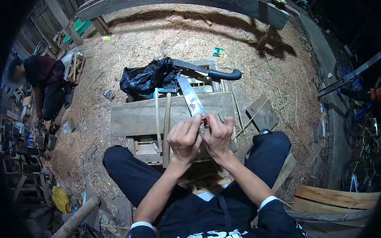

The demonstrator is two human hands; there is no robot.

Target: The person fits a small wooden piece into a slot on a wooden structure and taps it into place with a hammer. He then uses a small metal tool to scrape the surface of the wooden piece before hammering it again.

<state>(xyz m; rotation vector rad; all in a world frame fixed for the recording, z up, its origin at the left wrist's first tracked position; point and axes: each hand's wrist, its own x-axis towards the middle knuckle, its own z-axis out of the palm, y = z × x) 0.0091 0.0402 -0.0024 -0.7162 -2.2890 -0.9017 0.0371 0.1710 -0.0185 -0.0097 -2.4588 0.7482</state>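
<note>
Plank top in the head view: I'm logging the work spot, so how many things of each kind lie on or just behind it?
Knives: 2, big blade, black-handled knife
Bamboo strips: 2, thin one, thick one
Black bags: 1
Total: 5

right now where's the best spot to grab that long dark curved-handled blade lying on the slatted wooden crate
Probably the black curved handle, approached from the right. It sticks out past the slatted wooden crate with open space around it, while the blade end runs under the black plastic bag. Both the left hand and right hand are busy on the broad steel knife.
</note>
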